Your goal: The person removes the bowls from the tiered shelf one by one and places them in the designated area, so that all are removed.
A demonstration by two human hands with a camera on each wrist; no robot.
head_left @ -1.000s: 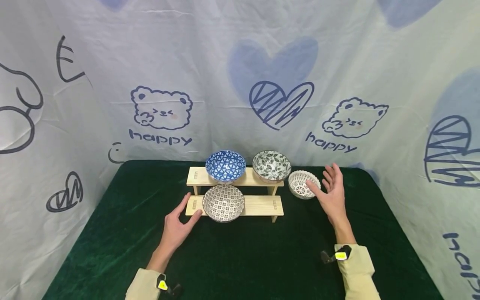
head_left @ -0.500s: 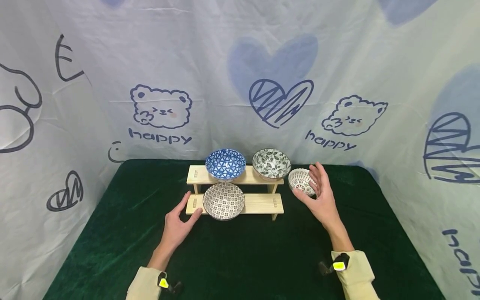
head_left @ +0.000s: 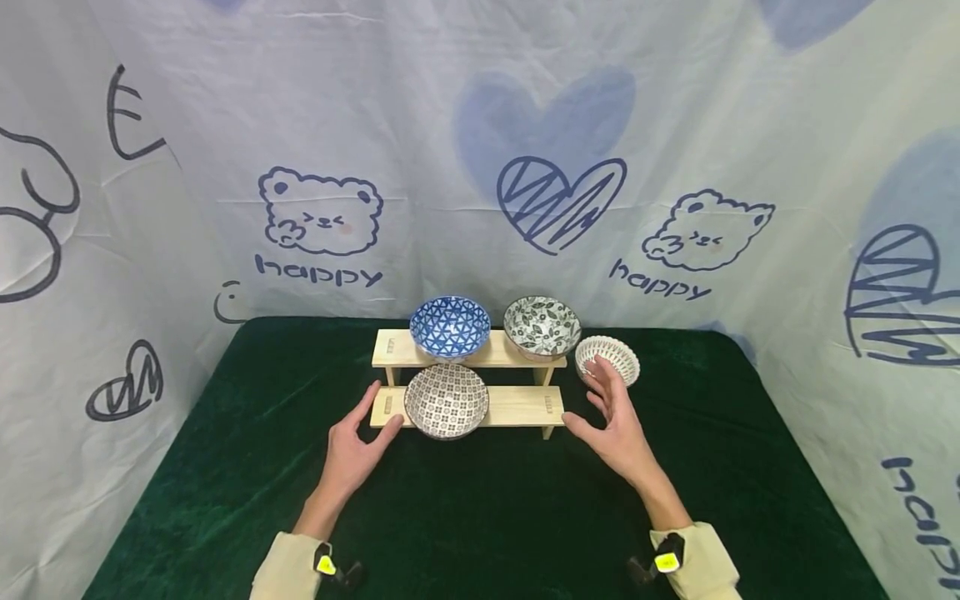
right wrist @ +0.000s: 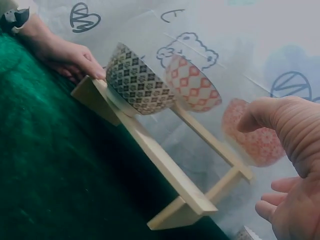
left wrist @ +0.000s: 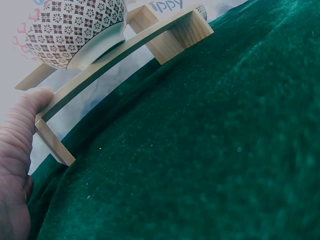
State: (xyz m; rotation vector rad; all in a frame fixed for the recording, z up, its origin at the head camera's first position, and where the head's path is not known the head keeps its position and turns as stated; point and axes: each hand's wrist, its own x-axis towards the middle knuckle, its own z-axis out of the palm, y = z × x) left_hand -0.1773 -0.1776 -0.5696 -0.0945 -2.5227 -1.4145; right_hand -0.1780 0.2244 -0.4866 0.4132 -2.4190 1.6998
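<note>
My left hand (head_left: 351, 454) grips the left end of a two-tier wooden stand (head_left: 525, 406), thumb at the lower shelf's front edge and index finger farther back; in the left wrist view the thumb (left wrist: 37, 100) meets the shelf edge. Close beside that hand, a brown-and-white patterned bowl (head_left: 447, 402) sits on the lower shelf. My right hand (head_left: 621, 433) hovers off the stand's right end, fingers loosely bent and holding nothing. Its fingertips overlap a small white ribbed bowl (head_left: 618, 360) in the head view, and its thumb tip comes near the lower shelf's corner.
On the upper shelf stand a blue triangle-patterned bowl (head_left: 450, 327) and, to its right, a bowl with dark leaf print (head_left: 542, 327). Dark green cloth (head_left: 480, 517) covers the table. A white printed curtain (head_left: 427, 125) hangs behind and along both sides.
My right hand has moved left and toward me, from the right side of the white ribbed bowl to the stand's right end. The left hand and the bowls stay in place.
</note>
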